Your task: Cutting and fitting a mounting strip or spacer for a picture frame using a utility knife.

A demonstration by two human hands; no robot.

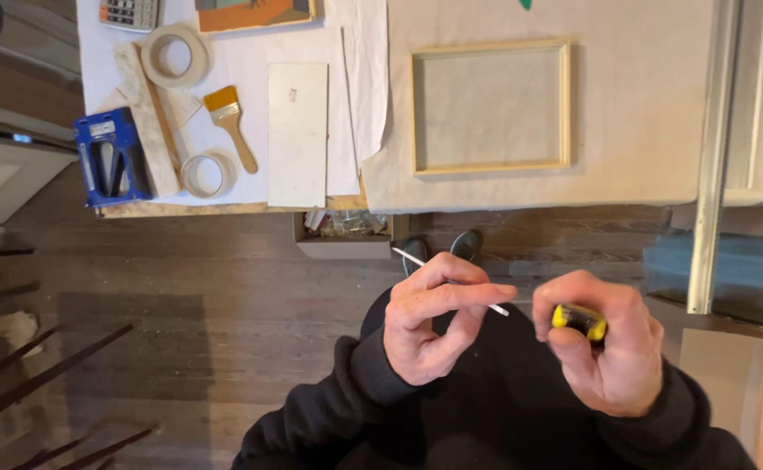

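While the person stood over the dark wood floor, both hands were raised at chest height, close together and clear of the table.

Left hand: left hand [425,326] pinched a thin white strip [449,280] between thumb and forefinger, the other fingers curled loosely beneath.
Right hand: right hand [612,348] was closed around a yellow-and-black tool [580,320], fingers wrapped tight on it; whether a blade showed could not be told.
Strip, position: it ran slantwise from above the left hand down toward the right hand, its lower end just short of the tool.
Strip, handling: judged very light, narrow and springy, likely to bend or slip if gripped at one end; best pinched near its middle, as it was.
Tool, handling: judged small, stiff and compact, suited to a full-fist grip on its body.
Table: work table [642,130] lay ahead, covered with pale cloth and white paper.
On cloth: empty wooden frame [491,106], lying flat.
On paper: white rectangular board [297,132], flat paintbrush [230,124], two tape rolls [175,54], blue staple gun [112,157].
Below table edge: open box of small hardware [344,228], near the person's shoes [441,250].
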